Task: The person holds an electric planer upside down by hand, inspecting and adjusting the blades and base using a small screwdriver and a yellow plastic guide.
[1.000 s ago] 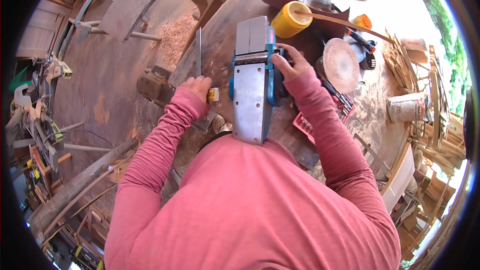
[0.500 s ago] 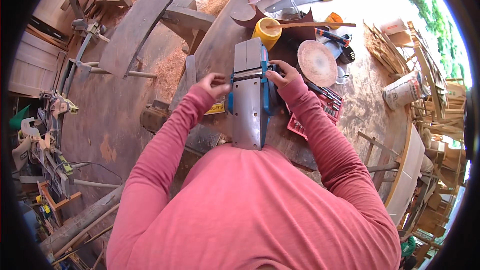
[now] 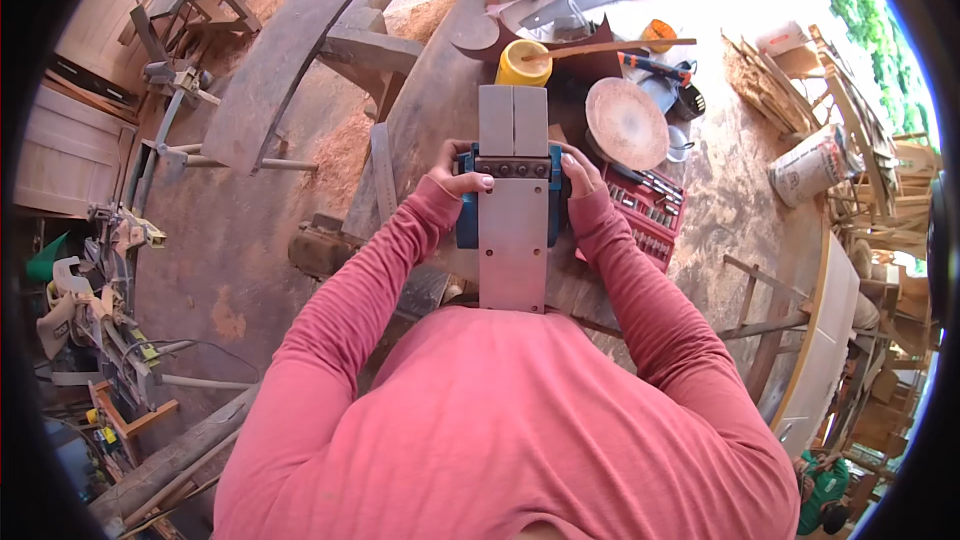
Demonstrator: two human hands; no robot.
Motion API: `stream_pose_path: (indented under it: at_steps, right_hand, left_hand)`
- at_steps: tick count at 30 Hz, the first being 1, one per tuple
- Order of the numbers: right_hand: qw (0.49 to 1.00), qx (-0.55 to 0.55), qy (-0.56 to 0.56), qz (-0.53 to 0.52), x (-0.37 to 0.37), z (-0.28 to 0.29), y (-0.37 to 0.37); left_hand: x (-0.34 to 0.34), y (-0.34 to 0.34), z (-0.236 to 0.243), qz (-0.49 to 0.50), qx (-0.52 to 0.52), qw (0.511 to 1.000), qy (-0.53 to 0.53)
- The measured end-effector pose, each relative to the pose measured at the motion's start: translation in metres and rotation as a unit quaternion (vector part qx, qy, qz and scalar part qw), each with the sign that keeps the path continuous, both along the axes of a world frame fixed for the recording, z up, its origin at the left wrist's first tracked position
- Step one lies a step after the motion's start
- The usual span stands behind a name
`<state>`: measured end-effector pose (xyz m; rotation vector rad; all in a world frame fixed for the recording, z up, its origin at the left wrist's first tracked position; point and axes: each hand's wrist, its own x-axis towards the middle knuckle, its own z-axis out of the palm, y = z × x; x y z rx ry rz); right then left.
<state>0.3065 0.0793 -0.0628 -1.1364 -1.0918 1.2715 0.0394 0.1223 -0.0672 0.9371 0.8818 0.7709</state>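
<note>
I hold an electric hand planer [image 3: 512, 230] upside down in front of my chest, its grey metal sole facing up and its blue body showing at both sides. My left hand [image 3: 458, 174] grips the planer's left side near the blade drum. My right hand [image 3: 579, 170] grips the right side at the same height. Both arms are in red sleeves. The planer hangs over a dark wooden workbench [image 3: 430, 90].
On the bench beyond the planer stand a yellow tub [image 3: 522, 64] with a stick across it, a round wooden disc [image 3: 626, 122] and a red socket set case [image 3: 648, 210]. Sawdust piles, timber beams and a white sack [image 3: 806, 166] lie around. Machines stand at the left.
The planer has been turned so its long sole points straight at me and sits centred. My left hand has moved from the bench onto the planer's left side.
</note>
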Motion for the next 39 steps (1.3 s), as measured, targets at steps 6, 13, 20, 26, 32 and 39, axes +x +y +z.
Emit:
stream_pose_path:
  at_steps: [6, 13, 20, 26, 32, 39]
  right_hand:
    - [0.993, -0.048, 0.093, 0.055, -0.038, -0.017, 0.006]
    - [0.997, -0.002, 0.04, 0.072, -0.048, -0.083, 0.013]
    - [0.977, -0.128, -0.166, 0.027, -0.04, -0.06, 0.008]
    - [0.864, -0.005, -0.499, 0.071, 0.002, -0.02, 0.007]
    - [0.758, -0.067, -0.636, 0.125, 0.002, -0.022, 0.015]
    - [0.878, -0.104, -0.45, 0.128, 0.012, -0.019, 0.022]
  left_hand:
    - [-0.032, -0.024, -0.01, 0.082, 0.14, 0.972, 0.171]
    - [-0.019, -0.049, 0.042, 0.132, 0.225, 0.893, 0.366]
    - [-0.003, -0.033, 0.04, 0.095, 0.226, 0.863, 0.442]
    - [0.003, -0.028, 0.04, 0.085, 0.226, 0.866, 0.439]
    - [0.001, -0.02, 0.035, 0.073, 0.257, 0.864, 0.426]
    - [0.001, -0.012, 0.035, 0.079, 0.233, 0.873, 0.421]
